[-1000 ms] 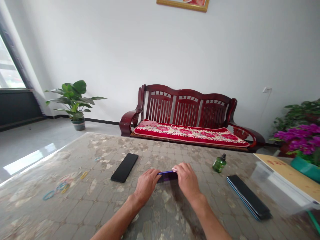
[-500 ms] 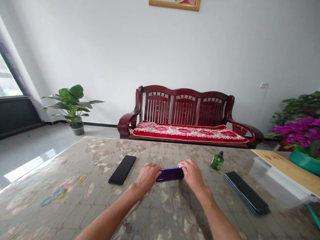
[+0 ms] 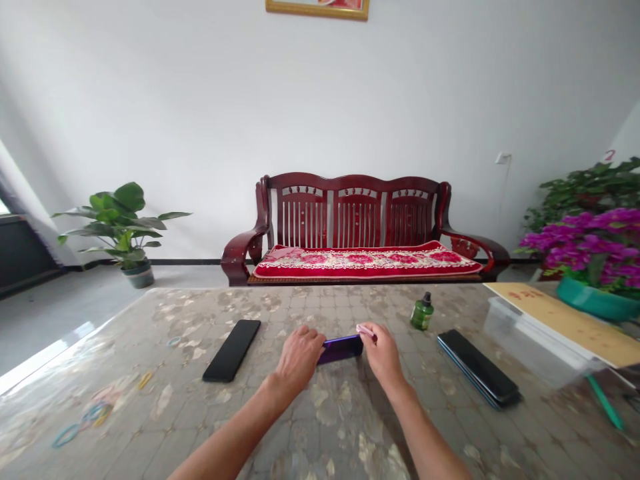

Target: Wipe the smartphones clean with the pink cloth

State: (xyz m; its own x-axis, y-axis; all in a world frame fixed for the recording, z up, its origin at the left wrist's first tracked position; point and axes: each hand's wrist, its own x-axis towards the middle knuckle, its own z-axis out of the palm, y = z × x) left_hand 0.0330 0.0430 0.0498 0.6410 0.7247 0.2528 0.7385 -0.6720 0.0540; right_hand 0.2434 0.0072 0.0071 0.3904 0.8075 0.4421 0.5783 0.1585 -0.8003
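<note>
A purple phone is held up on its long edge at the middle of the patterned table. My left hand grips its left end, fingers wrapped over the top corner. At its right end is my right hand, closed, with a small pink item pinched between thumb and fingers. Whether the right fingers also press on the phone is hard to tell. A black phone lies flat left of my left hand. Right of my right hand lies a stack of phones.
Behind the stack stands a green bottle. Colourful bands lie at the left. A clear plastic box with a tan board on top, a green pen and a teal flower pot are at the right. Beyond is a wooden bench.
The view has turned slightly to the right, so the things appear shifted left. Both hands keep their grip, and the phone is tilted slightly differently.
</note>
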